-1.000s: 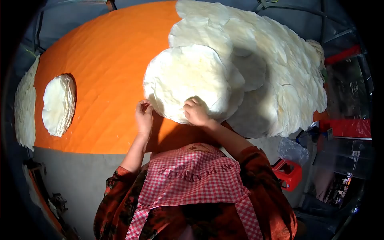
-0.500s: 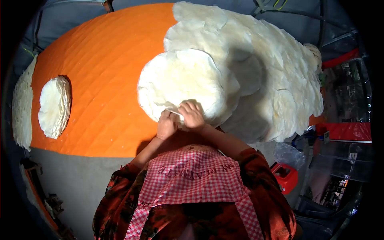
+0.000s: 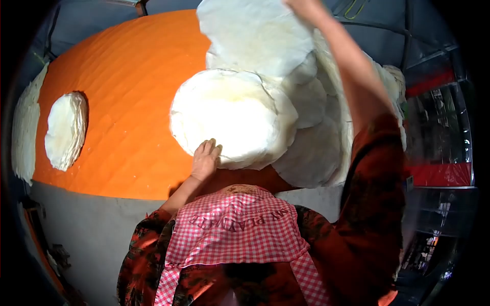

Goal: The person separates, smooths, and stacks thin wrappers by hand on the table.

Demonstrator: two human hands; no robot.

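Near the front edge of a stack of thin, round white flatbread sheets (image 3: pixel 229 115), my left hand (image 3: pixel 205 157) lies with its fingers stretched flat on the top sheet. My right arm reaches far forward, and my right hand (image 3: pixel 304 9), partly cut off by the top of the view, holds the edge of one large round flatbread sheet (image 3: pixel 255 38). That sheet is raised behind the stack. More overlapping sheets (image 3: pixel 309 153) spread out to the right of the stack, partly hidden by my right arm.
An orange quilted cloth (image 3: pixel 127 107) covers the work surface. A smaller stack of round sheets (image 3: pixel 65 131) sits at the left, with a further row of sheets (image 3: pixel 25 132) along the far left edge. Grey floor (image 3: pixel 97 224) shows in front.
My right hand has left the front edge of the stack and swung far forward and right, with a sheet now in it. My left hand has flattened onto the stack.
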